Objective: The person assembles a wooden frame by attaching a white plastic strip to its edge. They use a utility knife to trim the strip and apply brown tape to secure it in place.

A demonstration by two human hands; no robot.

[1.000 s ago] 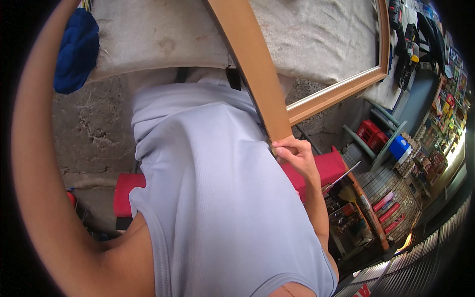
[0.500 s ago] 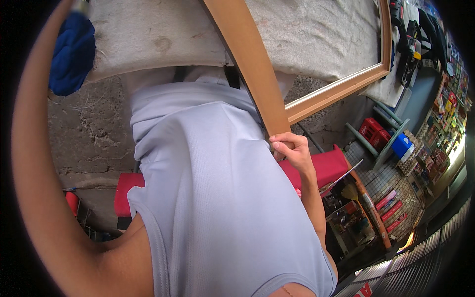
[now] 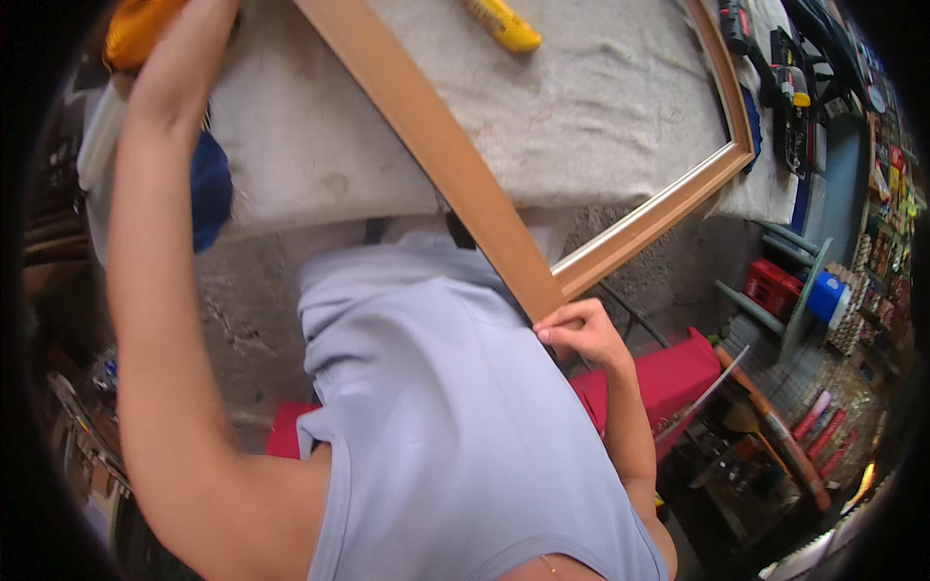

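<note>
A light-brown wooden frame (image 3: 481, 191) lies tilted over the cloth, with its near corner reaching off the edge toward my body. At that corner my right hand (image 3: 589, 332) is closed, thumb and fingers pinching the wood. My left arm stretches to the far left, where my left hand (image 3: 205, 21) is cut off by the upper edge, so its fingers do not show. Beside it is a yellow-orange object (image 3: 140, 34), only partly in view. A yellow, tube-shaped object (image 3: 504, 23) rests on the cloth inside the frame.
A whitish cloth (image 3: 310, 145) covers the work surface. Dark-blue fabric (image 3: 210, 194) hangs at its left edge. Black tools (image 3: 790, 97) lie at the far right. Under me is a red seat (image 3: 649, 392); a red crate (image 3: 772, 287) stands on the floor to the right.
The view has shifted, bringing the yellow tube-shaped object and the yellow-orange object into sight. My left arm has come further into the picture. My right hand stays at the frame's corner.
</note>
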